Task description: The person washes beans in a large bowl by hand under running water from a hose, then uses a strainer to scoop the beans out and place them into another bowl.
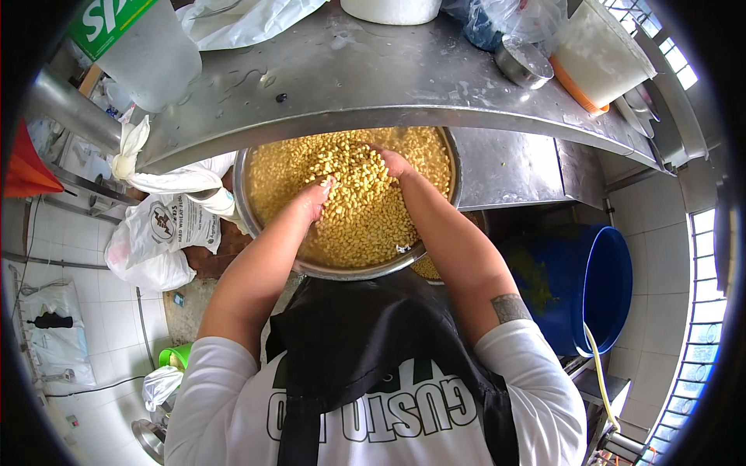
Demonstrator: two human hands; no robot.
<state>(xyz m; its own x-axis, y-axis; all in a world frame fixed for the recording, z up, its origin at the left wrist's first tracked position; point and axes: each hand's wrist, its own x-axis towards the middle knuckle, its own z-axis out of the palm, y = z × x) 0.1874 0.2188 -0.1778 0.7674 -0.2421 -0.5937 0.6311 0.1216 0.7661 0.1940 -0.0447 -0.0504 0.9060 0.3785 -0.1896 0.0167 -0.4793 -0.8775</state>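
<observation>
A wide metal basin [249, 200] in front of me is filled with wet, pale yellow kernels [350, 225] that look like corn. Cloudy liquid shows around them toward the far side. Both hands are sunk into the basin, lifting a heaped mound of kernels between them. My left hand [317, 197] cups the mound's left side, its fingers mostly buried. On the far right of the mound, my right hand [395, 162] curls around it, its fingers partly hidden by kernels. The basin's far rim lies under the edge of a steel shelf.
The overhanging steel shelf [326, 85] carries a white bucket [602, 58], a small metal bowl [524, 62] and plastic bags. A blue barrel [575, 279] stands at right with a hose [597, 365] over it. Plastic sacks [167, 233] lie at left. More kernels show below the basin.
</observation>
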